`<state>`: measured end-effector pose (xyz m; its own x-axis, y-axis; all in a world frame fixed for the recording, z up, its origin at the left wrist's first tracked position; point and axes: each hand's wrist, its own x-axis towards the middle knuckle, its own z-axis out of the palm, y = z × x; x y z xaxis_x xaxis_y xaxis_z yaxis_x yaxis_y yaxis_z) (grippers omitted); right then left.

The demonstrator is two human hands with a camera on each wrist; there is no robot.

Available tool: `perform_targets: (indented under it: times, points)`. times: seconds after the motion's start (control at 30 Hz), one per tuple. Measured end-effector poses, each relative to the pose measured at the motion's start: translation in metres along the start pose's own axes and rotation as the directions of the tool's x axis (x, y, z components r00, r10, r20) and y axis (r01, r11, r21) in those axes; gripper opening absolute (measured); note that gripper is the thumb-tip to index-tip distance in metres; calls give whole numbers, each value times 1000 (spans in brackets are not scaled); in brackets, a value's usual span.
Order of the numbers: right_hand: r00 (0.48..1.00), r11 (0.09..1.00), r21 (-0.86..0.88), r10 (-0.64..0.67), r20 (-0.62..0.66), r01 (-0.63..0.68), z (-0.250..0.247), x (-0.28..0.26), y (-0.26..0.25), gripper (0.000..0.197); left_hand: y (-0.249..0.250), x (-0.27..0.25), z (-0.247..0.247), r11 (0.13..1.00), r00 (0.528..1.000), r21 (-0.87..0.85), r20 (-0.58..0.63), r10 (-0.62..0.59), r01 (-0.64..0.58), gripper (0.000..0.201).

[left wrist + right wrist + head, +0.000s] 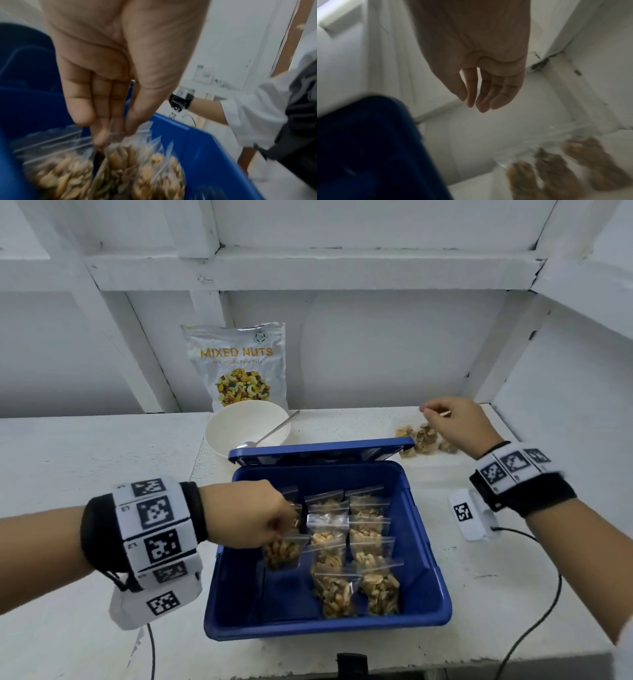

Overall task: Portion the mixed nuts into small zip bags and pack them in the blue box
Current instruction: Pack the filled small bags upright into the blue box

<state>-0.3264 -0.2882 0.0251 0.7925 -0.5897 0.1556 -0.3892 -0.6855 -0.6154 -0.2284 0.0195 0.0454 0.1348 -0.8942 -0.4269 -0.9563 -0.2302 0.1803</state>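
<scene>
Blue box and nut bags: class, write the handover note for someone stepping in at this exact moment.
Left hand: pinches a filled zip bag by its top, over the left side of the blue box.
Right hand: open, fingers relaxed, above the filled bags waiting on the table right of the lid.
Done: two columns of packed bags lie in the box; the white bowl looks empty.
Left: set down the held bag, pack the waiting ones, close the lid.
</scene>
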Motion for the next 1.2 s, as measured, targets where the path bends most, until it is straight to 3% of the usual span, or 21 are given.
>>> perform_targets:
  times: [0.1,0.2,0.3,0.5,0.8,1.03,1.2]
  points:
    - [989,988,-122,104,108,-91,24,29,35,34,2,12,4,995,988,97,150,-36,21,24]
    - [971,966,-241,143,189,-96,49,49,54,46,3,24,8,982,955,185,286,-80,27,27]
    - [965,945,-310,175,194,-109,63,60,61,54,2,35,9,972,937,228,321,-136,63,27]
    - [973,923,-355,200,114,-148,70,72,64,47,-7,41,11,972,951,178,241,-193,152,25]
    - [979,936,-303,200,46,-177,72,71,57,5,-17,46,13,962,940,154,225,-257,226,25]
    - [992,953,-301,69,104,-35,60,65,47,10,-20,41,14,973,955,91,193,-226,212,24]
    - [994,964,-262,-24,107,52,34,55,22,9,-10,31,-6,990,990,15,35,-139,139,27]
